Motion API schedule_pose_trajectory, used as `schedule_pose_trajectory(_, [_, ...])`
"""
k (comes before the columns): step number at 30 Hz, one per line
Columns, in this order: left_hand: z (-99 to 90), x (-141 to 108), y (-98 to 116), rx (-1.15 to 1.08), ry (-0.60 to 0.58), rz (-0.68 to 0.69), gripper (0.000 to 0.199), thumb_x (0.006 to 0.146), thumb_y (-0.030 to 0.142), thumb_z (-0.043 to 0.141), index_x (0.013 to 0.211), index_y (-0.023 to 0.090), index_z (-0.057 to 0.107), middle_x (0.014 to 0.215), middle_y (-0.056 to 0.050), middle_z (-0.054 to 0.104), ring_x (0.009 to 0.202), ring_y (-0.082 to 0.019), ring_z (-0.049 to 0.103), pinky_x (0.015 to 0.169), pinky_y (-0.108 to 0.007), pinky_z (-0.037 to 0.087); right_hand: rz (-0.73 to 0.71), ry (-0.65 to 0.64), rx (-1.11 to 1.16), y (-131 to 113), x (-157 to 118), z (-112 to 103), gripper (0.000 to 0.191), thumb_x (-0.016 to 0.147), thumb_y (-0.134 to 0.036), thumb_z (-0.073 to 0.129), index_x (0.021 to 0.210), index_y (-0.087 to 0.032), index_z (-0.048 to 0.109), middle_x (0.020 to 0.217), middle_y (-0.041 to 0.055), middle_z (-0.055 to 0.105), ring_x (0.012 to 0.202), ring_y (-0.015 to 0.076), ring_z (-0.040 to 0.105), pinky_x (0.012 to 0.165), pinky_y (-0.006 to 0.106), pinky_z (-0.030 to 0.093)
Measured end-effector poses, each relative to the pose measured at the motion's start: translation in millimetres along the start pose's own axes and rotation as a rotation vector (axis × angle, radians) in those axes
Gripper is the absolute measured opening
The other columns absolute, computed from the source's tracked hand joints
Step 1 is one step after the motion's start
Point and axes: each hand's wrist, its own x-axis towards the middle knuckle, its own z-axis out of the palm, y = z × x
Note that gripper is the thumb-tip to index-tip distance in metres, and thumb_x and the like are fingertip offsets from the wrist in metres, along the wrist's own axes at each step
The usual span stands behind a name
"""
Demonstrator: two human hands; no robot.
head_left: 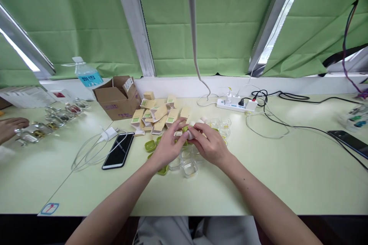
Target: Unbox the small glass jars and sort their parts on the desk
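My left hand [169,143] and my right hand [211,143] meet over the middle of the table, fingertips pinched together. Between them is a small white round piece [190,134] with a bit of green at its left side; both hands grip it. Under and in front of my hands stand clear plastic containers [189,166]. Small green trays [150,146] lie beside my left hand, some partly hidden by it. More clear containers [224,124] with yellow bits are behind my right hand. Behind my left hand is a pile of small tan boxes [159,112].
A phone [118,151] and a white charger [109,134] with its cable lie left. Behind them stands an open cardboard box [117,99]. Glass bottles [54,118] and another person's hand [13,128] are far left. A power strip [236,105] with cables sits back right; another phone [349,141] lies right.
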Motion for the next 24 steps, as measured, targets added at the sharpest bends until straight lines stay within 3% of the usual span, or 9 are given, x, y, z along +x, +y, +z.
schedule_pose_trajectory(6, [2.7, -4, 0, 0.209, 0.005, 0.137, 0.043, 0.100, 0.037, 0.062, 0.142, 0.024, 0.066, 0.142, -0.014, 0.067, 0.122, -0.030, 0.067, 0.096, -0.040, 0.060, 0.086, -0.022, 0.049, -1, 1, 2, 0.041, 0.106, -0.025, 0.053, 0.146, -0.025, 0.059, 0.118, 0.0151, 0.070, 0.102, 0.0262, 0.071, 0.078, 0.040, 0.064])
schedule_pose_trajectory(13, [4.5, -3, -11, 0.320, 0.051, 0.251, 0.042, 0.101, 0.029, 0.057, 0.142, 0.025, 0.067, 0.139, -0.011, 0.071, 0.128, -0.030, 0.065, 0.116, -0.046, 0.047, 0.087, -0.015, 0.033, -5, -3, 11, 0.040, 0.106, -0.025, 0.053, 0.146, -0.022, 0.058, 0.115, 0.0148, 0.070, 0.098, 0.0250, 0.070, 0.076, 0.038, 0.063])
schedule_pose_trajectory(24, [6.5, 1, -7, 0.229, 0.065, 0.101, 0.039, 0.101, 0.025, 0.053, 0.133, 0.023, 0.074, 0.128, -0.008, 0.077, 0.115, -0.027, 0.072, 0.105, -0.040, 0.055, 0.151, -0.055, 0.030, -11, -1, 15, 0.033, 0.105, -0.025, 0.048, 0.134, -0.017, 0.062, 0.107, 0.0150, 0.066, 0.089, 0.0255, 0.065, 0.069, 0.037, 0.056])
